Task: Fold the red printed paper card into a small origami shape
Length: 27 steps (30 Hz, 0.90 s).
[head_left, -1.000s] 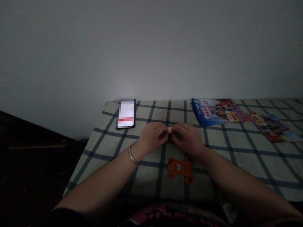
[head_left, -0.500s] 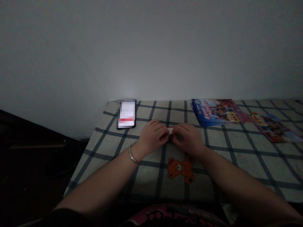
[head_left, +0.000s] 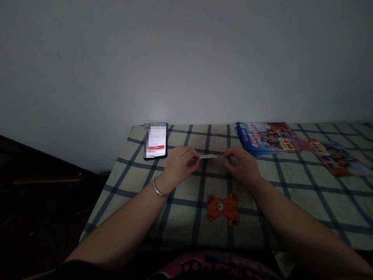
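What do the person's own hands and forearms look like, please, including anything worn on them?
The left hand and right hand are ungloved. A slim silvery bangle circles the left wrist; none shows on the right. The forearms are largely bare, with a dark sleeve at the left arm's lower end.

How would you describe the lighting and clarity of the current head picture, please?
Head view: dim overall, nearly black at lower left; the smartphone shines brightest, partly pixelated, with a glow on the wall behind; the pale slip in the left hand is too small to read.
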Tool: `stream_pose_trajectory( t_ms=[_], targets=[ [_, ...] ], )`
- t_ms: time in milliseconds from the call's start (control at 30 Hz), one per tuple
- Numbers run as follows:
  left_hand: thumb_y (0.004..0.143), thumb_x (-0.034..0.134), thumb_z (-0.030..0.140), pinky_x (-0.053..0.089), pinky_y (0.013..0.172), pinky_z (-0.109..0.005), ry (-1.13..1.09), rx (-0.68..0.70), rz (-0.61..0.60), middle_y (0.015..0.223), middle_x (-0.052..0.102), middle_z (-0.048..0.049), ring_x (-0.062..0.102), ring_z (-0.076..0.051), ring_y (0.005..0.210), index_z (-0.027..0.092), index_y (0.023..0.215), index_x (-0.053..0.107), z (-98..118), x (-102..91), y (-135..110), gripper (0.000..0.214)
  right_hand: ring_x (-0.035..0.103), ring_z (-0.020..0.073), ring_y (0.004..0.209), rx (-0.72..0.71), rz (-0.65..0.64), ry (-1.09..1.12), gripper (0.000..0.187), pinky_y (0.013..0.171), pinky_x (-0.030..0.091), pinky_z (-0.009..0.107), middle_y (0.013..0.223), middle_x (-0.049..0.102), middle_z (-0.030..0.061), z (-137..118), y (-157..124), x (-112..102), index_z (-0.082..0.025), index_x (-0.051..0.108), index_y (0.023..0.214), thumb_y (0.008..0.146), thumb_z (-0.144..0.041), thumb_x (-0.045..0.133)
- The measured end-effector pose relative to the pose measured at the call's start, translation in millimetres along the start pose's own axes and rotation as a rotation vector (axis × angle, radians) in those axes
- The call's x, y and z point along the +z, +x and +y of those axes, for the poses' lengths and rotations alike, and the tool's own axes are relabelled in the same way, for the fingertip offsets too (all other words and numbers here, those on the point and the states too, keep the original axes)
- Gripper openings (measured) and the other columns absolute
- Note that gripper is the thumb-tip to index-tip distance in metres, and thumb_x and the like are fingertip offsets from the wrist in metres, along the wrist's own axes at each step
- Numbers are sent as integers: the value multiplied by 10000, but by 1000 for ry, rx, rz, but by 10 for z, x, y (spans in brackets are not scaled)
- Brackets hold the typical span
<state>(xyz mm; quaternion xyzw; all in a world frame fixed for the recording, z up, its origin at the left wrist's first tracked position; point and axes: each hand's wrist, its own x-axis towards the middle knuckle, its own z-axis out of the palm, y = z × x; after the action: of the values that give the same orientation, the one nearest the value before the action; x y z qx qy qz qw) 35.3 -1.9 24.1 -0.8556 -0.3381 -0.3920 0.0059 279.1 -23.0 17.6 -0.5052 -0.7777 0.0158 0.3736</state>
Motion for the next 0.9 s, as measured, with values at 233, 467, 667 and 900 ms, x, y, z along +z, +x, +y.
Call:
stream_pose_trajectory(
  t_ms=[233,467,667,900],
  targets=[
    [862,553,159,477,691,-307,-138,-45,16,764,623,-11,589,-153,749,184,788,583,-16,5,7,84,642,232,989,-149,24,96,217,868,524,391,1046,712,62,-82,22,6,-233,611,1077,861,-207,617],
    [848,587,170,475,898,-400,-14,74,43,800,659,1,611,-161,793,201,845,599,38,30,0,33,647,183,850,-294,-20,46,44,770,524,328,894,728,34,-231,41,2,-217,643,901,915,-232,604],
    [804,613,171,424,964,-418,120,114,40,767,656,20,602,-157,757,211,777,574,166,24,8,62,662,168,841,-388,-16,-13,64,742,516,306,937,744,37,-238,15,12,-223,658,911,920,-236,595],
    [778,606,146,408,965,-424,151,101,28,759,657,32,592,-166,759,218,804,574,163,11,15,83,667,172,851,-337,-75,21,91,747,515,311,950,745,33,-224,13,7,-223,663,913,931,-244,576]
  ],
)
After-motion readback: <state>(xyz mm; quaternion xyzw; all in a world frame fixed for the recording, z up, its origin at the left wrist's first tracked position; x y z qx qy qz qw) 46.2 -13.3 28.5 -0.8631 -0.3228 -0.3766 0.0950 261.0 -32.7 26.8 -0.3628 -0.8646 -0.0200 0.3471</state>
